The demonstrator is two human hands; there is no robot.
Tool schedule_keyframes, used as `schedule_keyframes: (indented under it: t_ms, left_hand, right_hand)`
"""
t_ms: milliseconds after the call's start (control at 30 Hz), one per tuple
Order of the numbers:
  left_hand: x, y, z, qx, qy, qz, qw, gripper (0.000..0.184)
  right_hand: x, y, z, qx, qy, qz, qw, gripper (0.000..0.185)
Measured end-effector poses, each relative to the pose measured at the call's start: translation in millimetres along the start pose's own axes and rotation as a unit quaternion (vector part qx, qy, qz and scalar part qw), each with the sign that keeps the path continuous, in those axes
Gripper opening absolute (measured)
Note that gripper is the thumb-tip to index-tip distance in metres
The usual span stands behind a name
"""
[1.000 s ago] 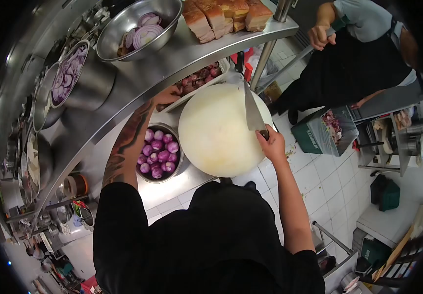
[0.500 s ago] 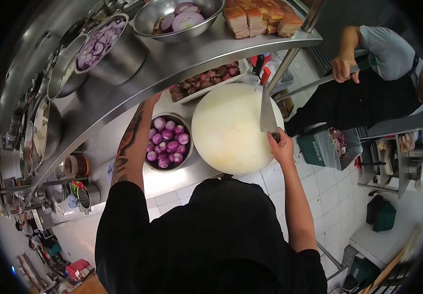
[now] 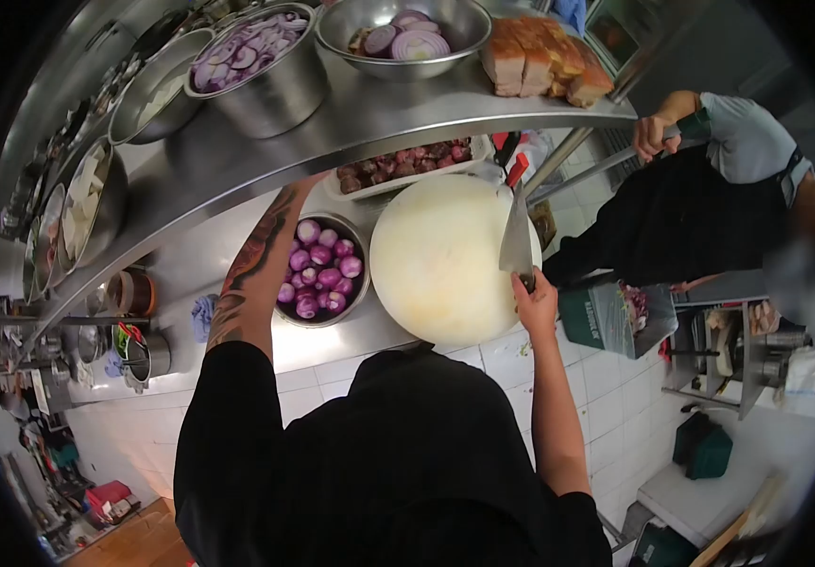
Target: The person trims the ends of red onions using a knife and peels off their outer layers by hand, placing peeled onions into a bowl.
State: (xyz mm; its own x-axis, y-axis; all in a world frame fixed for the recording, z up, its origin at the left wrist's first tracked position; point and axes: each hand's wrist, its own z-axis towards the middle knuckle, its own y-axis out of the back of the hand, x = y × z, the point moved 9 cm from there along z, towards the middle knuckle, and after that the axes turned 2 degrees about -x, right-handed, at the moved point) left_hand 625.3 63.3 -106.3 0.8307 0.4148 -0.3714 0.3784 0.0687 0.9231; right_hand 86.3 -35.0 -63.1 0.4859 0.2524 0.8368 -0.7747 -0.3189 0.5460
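My right hand (image 3: 537, 300) is closed around the dark handle of a wide-bladed kitchen knife (image 3: 518, 231). The blade lies over the right side of a round white cutting board (image 3: 445, 265), pointing away from me. Close to its tip is a red handle (image 3: 518, 170); what it belongs to is unclear. My left forearm (image 3: 258, 255) reaches forward past a metal bowl (image 3: 363, 282) of peeled red onions (image 3: 319, 255). The steel shelf hides my left hand and its fingers. Behind the board sits a white tray (image 3: 485, 148) of small dark reddish pieces.
The raised steel shelf (image 3: 379, 128) carries a pot (image 3: 275, 99) of sliced red onion, a bowl (image 3: 473, 38) with onion halves and slabs of roasted meat (image 3: 544, 59). At the right, a co-worker (image 3: 681, 217) grips a long pole. A lined green bin (image 3: 606, 321) stands on the floor.
The view has shifted a little, so the shelf sits lower and the board slightly to the left. My right hand still holds the knife. The co-worker's hands on the pole have moved.
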Motion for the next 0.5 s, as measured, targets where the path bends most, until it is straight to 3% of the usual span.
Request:
schedule_keyframes:
  t_ms: [233, 300, 400, 500]
  left_hand:
    - [-15.4, -14.1, 7.0, 0.028, -0.012, 0.039, 0.999, 0.052]
    - [-23.5, -7.8, 6.2, -0.034, -0.048, 0.048, 0.997, 0.058]
    - [14.8, -37.3, 36.3, -0.054, -0.056, 0.071, 0.994, 0.065]
    - [-34.5, 4.0, 12.3, -0.048, -0.022, 0.085, 0.995, 0.064]
  right_hand:
    - [0.4, -1.6, -1.4, 0.005, -0.025, 0.030, 0.999, 0.022]
    - [-0.4, -1.4, -1.4, 0.006, -0.023, 0.026, 0.999, 0.022]
    - [-4.3, -3.6, -0.6, 0.004, -0.016, 0.020, 1.000, 0.022]
    - [-5.3, -1.8, -1.8, -0.003, -0.002, 0.007, 1.000, 0.022]
